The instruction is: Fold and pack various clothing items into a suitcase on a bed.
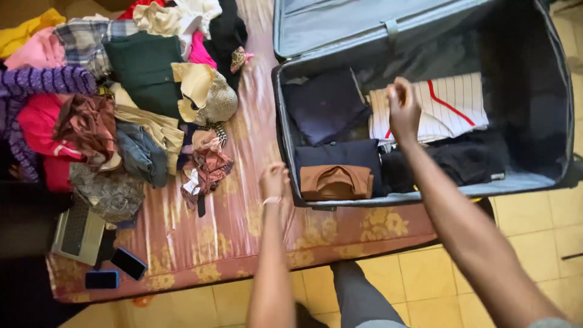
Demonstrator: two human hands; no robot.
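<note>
My right hand, loosely fisted and empty, hovers over the striped white shirt in the suitcase; left hand, fingers curled, rests on the mattress; unsorted clothes pile at ten o'clock.

Right hand fisted, fingers curled over striped shirt inside open suitcase. Left hand on bed, fingers just beside suitcase edge; brown fold near. Clothes pile well left of fingers.

free: bare bedspread between clothes pile and suitcase | suitcase's right half seemingly empty, dim
</note>
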